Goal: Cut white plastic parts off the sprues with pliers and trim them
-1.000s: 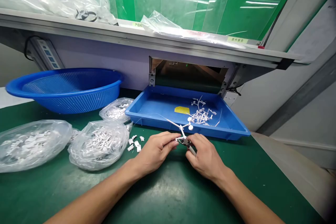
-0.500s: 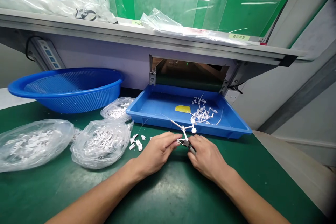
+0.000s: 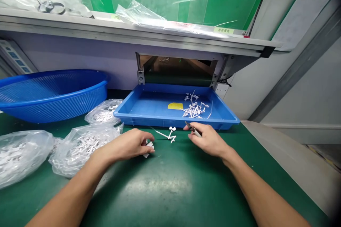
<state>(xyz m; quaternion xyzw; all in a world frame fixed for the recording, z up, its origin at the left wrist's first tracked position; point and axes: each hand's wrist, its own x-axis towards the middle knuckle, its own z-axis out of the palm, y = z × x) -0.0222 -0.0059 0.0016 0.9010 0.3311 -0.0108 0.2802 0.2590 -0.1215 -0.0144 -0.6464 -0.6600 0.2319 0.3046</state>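
Note:
My left hand (image 3: 130, 144) is curled low over the green tabletop, thumb and fingers around several small white plastic parts (image 3: 150, 144); the palm side is hidden. Between my hands a branched white plastic sprue (image 3: 170, 136) with round tabs lies on the table, touched by neither. My right hand (image 3: 209, 139) is closed on a small pair of nippers (image 3: 196, 133), with a grey handle and a dark metal tip pointing up and left. Just beyond that hand stands a shallow blue tray (image 3: 144, 117), holding a pile of white sprues (image 3: 195, 110) and a yellow label.
Clear plastic bags of white parts, one large bag (image 3: 82, 149) and another (image 3: 21, 156), lie at the left. A blue basket (image 3: 58, 103) stands behind them. Above the tray is a belt opening (image 3: 178, 72), under a shelf (image 3: 160, 35) with plastic bags.
The sprue has left my hands and lies on the table. My left hand moved left to the loose white parts; my right hand drew away rightward with the nippers. The view turned right.

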